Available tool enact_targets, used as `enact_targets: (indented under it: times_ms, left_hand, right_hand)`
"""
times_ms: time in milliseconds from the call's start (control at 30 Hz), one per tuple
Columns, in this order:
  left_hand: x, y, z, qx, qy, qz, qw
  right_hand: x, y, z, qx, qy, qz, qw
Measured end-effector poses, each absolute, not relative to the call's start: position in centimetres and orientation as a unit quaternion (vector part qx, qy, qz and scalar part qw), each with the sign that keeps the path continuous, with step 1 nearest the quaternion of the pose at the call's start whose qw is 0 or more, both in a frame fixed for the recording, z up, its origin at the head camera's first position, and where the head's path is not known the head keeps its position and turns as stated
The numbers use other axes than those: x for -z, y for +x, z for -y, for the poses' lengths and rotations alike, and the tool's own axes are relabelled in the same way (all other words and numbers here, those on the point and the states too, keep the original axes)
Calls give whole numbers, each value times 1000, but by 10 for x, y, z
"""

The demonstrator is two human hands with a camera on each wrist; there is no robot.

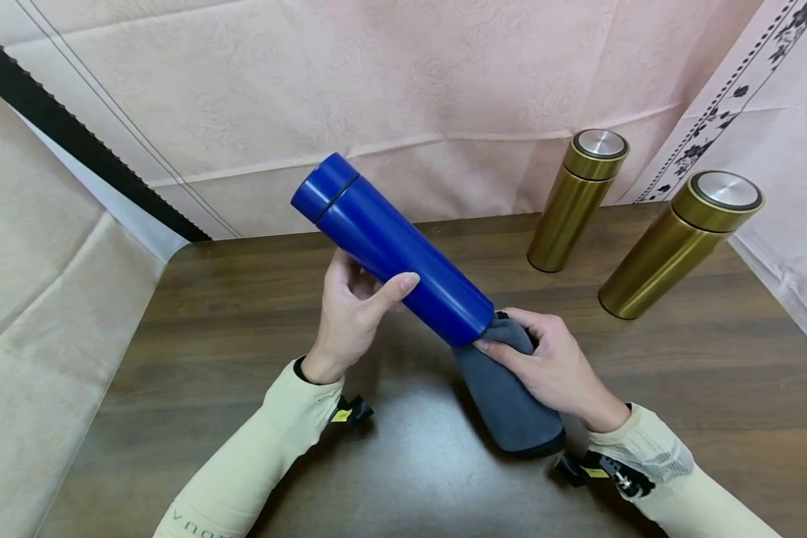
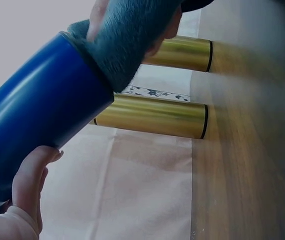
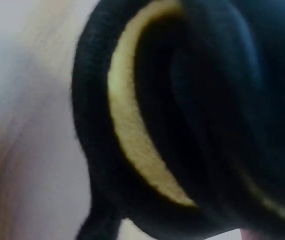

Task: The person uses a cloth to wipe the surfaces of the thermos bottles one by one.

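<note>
A blue flask (image 1: 403, 250) is held aslant above the table, its lid end up to the left and its base down to the right. My left hand (image 1: 350, 314) grips it from below, the thumb (image 2: 35, 170) lying along its side. My right hand (image 1: 551, 366) pinches a dark grey, fuzzy cloth (image 1: 504, 403) against the flask's base, and the cloth's loose part hangs down to a black edge. The same cloth (image 2: 127, 45) covers part of the base in the left wrist view. Dark, blurred folds with a yellowish band (image 3: 132, 120) fill much of the right wrist view.
Two gold flasks with silver-topped lids stand at the back right, one farther back (image 1: 574, 202) and one nearer (image 1: 675, 246). Pale patterned fabric (image 1: 444, 82) hangs behind the wooden table (image 1: 208, 336). More light fabric (image 1: 47, 299) lies along the left side.
</note>
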State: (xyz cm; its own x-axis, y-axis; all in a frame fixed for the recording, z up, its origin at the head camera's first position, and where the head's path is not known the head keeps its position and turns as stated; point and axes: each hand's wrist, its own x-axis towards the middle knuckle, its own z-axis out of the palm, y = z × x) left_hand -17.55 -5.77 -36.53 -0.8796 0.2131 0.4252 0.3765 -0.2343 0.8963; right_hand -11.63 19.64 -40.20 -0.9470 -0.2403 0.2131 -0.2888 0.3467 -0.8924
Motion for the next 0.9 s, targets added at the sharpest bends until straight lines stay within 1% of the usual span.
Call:
enact_targets:
  times_ms: [233, 433, 567, 700, 900]
  left_hand:
    - [365, -179, 61, 746, -227, 624, 43]
    - [363, -180, 65, 749, -215, 627, 25]
    - [362, -178, 65, 752, -209, 625, 17]
    - [361, -176, 64, 752, -209, 624, 21]
    - [360, -175, 63, 753, -215, 622, 16]
  right_hand:
    - [398, -116, -200, -564, 178, 804, 58]
    - [396, -115, -199, -583, 143, 797, 67]
    - [395, -115, -200, -591, 102, 798, 58]
    - [393, -116, -202, -584, 61, 808, 51]
    - [394, -116, -202, -588, 51, 807, 15]
